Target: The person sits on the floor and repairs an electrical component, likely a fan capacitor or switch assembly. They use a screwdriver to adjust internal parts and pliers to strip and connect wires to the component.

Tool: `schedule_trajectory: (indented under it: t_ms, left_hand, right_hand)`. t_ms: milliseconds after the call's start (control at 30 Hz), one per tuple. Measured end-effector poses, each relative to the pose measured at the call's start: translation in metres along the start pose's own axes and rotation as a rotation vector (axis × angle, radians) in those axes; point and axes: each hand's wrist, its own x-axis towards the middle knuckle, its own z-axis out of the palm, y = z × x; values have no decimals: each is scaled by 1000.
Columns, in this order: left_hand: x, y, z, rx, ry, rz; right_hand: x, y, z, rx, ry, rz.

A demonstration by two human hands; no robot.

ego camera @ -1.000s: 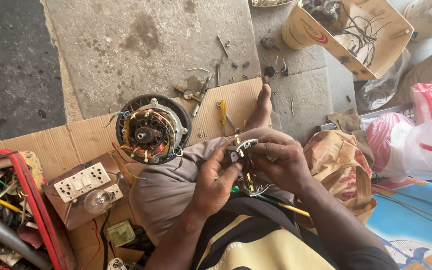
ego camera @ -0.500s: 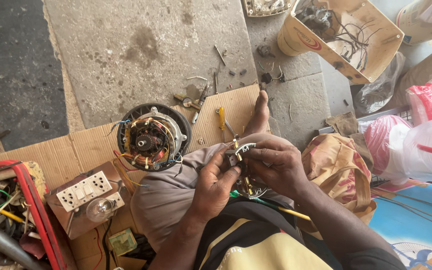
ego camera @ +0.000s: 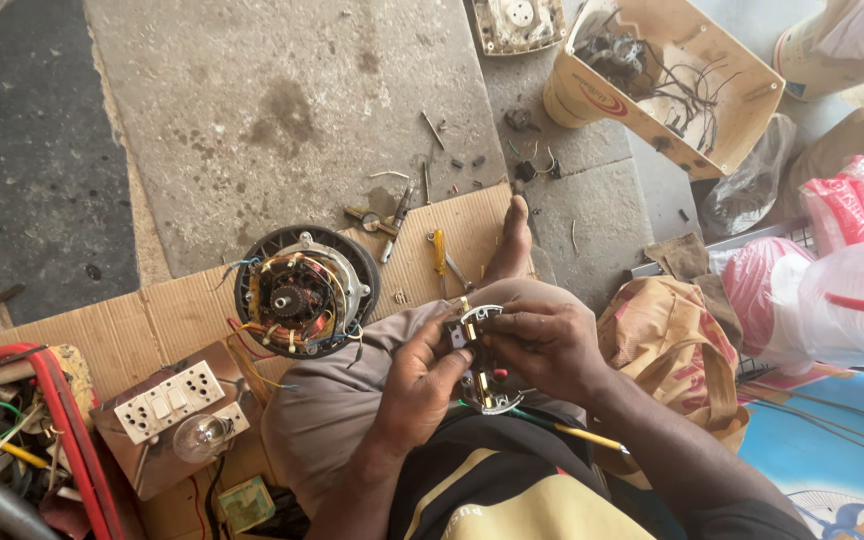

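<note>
Head view: small white-and-brass electrical part (ego camera: 480, 358) over lap at centre, pinched between left hand (ego camera: 420, 385) and right hand (ego camera: 544, 342), fingers closed tight. Round copper-wound fan motor (ego camera: 302, 291) on cardboard, ten o'clock.

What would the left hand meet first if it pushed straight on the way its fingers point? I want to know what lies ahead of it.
The left hand points up and right, already touching the small electrical part; just beyond sit the right hand's fingers, though depth is uncertain.
</note>
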Motion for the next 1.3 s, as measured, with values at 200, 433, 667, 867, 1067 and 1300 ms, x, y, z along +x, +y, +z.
schedule_trajectory:
  t_ms: [200,433,667,867,1067,1300]
  left_hand:
    - [6,-1,2,69,3,11]
    - [10,-1,0,69,11,41]
    - [15,-4,-8,75,-1,68]
    - [12,3,-8,-10,36,15]
    - [0,14,-8,310,93,71]
    - [-45,46,-15,-96,32,257]
  right_hand:
    - [2,-1,-4,-52,78,-62]
    - [-4,7,5,284,26,102]
    - [8,4,-3,68,92,-63]
    - [13,-16,-10,124,68,-35]
    - [11,-20,-4,-23,88,52]
    - [-1,20,11,415,-92,542]
